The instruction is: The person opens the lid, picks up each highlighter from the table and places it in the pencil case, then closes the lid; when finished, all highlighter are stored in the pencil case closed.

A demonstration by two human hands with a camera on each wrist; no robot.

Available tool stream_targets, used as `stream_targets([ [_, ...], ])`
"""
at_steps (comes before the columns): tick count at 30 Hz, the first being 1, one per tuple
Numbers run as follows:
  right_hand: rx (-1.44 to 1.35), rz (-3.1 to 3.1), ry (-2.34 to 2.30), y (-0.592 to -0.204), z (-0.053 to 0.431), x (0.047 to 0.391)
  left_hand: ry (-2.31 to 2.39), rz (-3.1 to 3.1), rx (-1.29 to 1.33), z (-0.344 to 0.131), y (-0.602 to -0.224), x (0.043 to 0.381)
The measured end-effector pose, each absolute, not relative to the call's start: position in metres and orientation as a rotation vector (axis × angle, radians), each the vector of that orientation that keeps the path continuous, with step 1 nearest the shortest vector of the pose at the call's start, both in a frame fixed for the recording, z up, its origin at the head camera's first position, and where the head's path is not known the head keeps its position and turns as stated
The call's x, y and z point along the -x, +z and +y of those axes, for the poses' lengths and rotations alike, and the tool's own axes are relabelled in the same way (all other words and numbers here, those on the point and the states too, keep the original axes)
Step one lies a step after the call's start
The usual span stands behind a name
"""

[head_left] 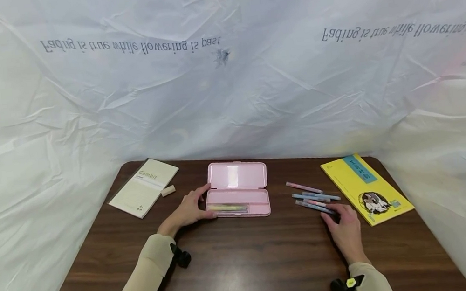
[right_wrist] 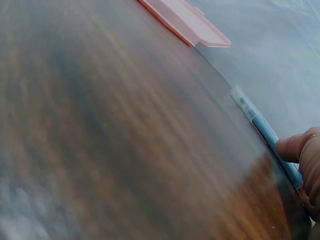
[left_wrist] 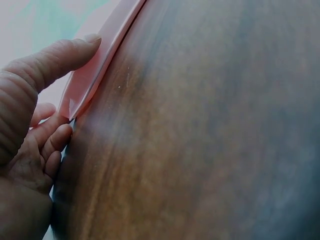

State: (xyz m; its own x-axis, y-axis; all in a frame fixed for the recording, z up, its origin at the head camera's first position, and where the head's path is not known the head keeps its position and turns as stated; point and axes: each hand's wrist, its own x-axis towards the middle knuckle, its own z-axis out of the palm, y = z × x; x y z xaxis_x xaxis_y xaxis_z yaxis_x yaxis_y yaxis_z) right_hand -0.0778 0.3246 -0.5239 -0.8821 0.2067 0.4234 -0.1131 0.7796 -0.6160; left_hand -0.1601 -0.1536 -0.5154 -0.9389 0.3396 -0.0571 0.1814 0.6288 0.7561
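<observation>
A pink pencil case [head_left: 238, 203] lies with its lid [head_left: 252, 174] raised at the back, holding several yellowish and grey pens [head_left: 228, 208] in its front compartment. At the case's left end, my left hand [head_left: 188, 208] grips it, thumb along the front wall and fingers at the side; the left wrist view shows the thumb on the pink rim [left_wrist: 107, 62]. To the right, my right hand [head_left: 345, 230] pinches the near end of a blue pen [right_wrist: 267, 135] with a clear cap. That pen lies at the front of a loose group of blue and pink pens [head_left: 315, 194].
A cream notebook [head_left: 144, 187] lies at the back left with a small beige eraser [head_left: 168, 190] by its edge. Right of the pens is a yellow booklet [head_left: 368, 188]. A white printed cloth [head_left: 227, 80] hangs behind the dark wooden table [head_left: 248, 261].
</observation>
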Motion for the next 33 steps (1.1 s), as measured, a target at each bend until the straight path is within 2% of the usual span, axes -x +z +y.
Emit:
stream_targets([
  [33,0.133,-2.680,0.889,-0.521,0.325,0.078,1.238,2.650,-0.451,-0.155,-0.525,0.162],
])
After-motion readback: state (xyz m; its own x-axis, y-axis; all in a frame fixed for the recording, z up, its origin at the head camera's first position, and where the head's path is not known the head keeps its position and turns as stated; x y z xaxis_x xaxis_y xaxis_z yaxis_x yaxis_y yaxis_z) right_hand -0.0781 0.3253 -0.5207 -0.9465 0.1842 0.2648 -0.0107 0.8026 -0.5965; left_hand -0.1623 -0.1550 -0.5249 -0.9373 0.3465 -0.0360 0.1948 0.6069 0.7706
